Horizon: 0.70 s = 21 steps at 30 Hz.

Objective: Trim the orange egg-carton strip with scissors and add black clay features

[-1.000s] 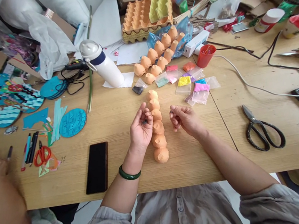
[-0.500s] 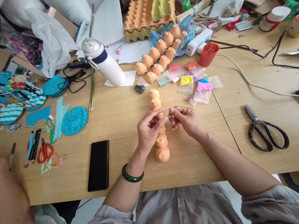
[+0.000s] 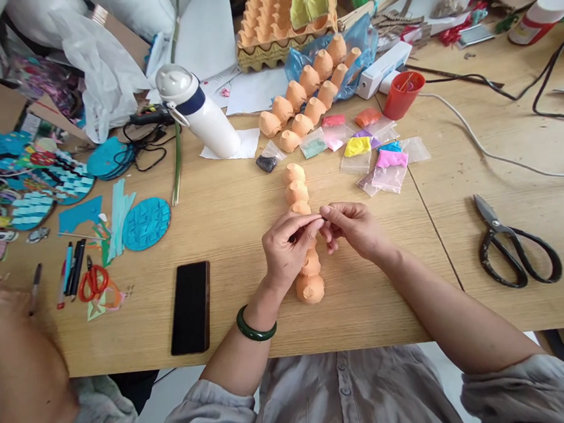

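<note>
An orange strip of egg-carton cups lies lengthwise on the wooden table, its middle partly hidden by my hands. Over it, my left hand is closed in a pinch, with a small dark bit showing between its fingers. My right hand pinches too, its fingertips meeting those of the left. What sits between the fingertips is too small to name. Beyond the strip lie a small bag of black material and several bags of coloured material, among them a yellow one and a pink one.
A black phone lies left of my forearm, large scissors at the right. A white bottle, more orange cups and a red cup stand farther back. Another person's arm rests at the lower left.
The view has shifted slightly, so most things sit a little farther right. My left fingertips have come together and now meet my right fingertips; a small gap was there before.
</note>
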Available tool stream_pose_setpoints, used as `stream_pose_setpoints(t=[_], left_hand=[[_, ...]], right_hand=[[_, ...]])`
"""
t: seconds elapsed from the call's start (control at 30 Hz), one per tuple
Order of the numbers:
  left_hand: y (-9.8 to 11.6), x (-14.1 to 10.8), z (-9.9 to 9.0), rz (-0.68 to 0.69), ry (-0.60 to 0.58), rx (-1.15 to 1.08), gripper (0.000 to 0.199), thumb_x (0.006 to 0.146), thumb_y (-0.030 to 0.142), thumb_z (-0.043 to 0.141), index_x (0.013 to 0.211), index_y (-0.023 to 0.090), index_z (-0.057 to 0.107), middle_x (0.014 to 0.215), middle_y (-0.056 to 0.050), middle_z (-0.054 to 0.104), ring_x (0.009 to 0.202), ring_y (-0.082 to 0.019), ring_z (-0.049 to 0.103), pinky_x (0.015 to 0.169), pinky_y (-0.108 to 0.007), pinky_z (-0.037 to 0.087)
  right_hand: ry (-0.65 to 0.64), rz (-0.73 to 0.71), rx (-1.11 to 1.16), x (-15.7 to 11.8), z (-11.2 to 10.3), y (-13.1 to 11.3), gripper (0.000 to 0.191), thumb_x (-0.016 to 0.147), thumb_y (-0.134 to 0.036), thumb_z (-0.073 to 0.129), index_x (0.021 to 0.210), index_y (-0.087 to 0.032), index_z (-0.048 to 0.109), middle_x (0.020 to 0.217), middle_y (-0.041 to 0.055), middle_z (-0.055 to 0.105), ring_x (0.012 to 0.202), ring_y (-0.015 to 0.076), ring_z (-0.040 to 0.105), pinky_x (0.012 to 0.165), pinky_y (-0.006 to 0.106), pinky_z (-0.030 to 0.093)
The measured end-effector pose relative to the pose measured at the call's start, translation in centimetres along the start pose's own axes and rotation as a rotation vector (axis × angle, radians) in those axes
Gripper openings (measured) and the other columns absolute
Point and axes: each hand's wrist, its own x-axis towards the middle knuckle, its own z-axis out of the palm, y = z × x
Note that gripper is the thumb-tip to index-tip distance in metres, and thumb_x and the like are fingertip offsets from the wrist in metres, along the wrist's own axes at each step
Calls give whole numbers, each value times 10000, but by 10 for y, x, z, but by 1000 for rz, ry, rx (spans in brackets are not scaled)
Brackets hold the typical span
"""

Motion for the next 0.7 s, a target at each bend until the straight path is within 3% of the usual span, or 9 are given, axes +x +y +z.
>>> stream_pose_setpoints(t=[0.2, 0.43, 0.6, 0.7], left_hand=[[-3, 1, 1, -47, -4, -36, 223, 912, 292, 765, 1126, 232, 792, 838, 2, 721, 693, -106, 639, 686, -240, 535], [-3, 0, 1, -65, 39, 26, 98, 939, 289, 728, 950, 229, 805, 857, -18, 772, 767, -137, 694, 715, -269, 549], [-4, -1, 1, -109, 72, -63, 89, 945, 267, 721, 963, 233, 802, 900, -15, 782, 848, -138, 722, 797, -274, 565], [-5, -2, 1, -126, 41, -87, 112, 945, 295, 723, 983, 236, 810, 881, -14, 769, 816, -127, 706, 769, -256, 562]], right_hand=[[28, -35, 29, 2, 0, 0, 508, 723, -607, 857, 669, -151, 641, 521, -32, 628, 384, 88, 575, 380, 194, 473], [31, -39, -37, -1, 2, 0, 532, 791, -644, 790, 679, -146, 641, 580, 4, 673, 405, 100, 608, 428, 215, 521], [-36, 50, 23, -1, 2, -1, 509, 768, -628, 820, 769, -145, 658, 615, -9, 685, 415, 116, 624, 436, 240, 554], [-56, 20, 29, 0, 0, 0, 480, 766, -587, 842, 751, -142, 663, 614, -20, 677, 434, 98, 623, 457, 220, 559]])
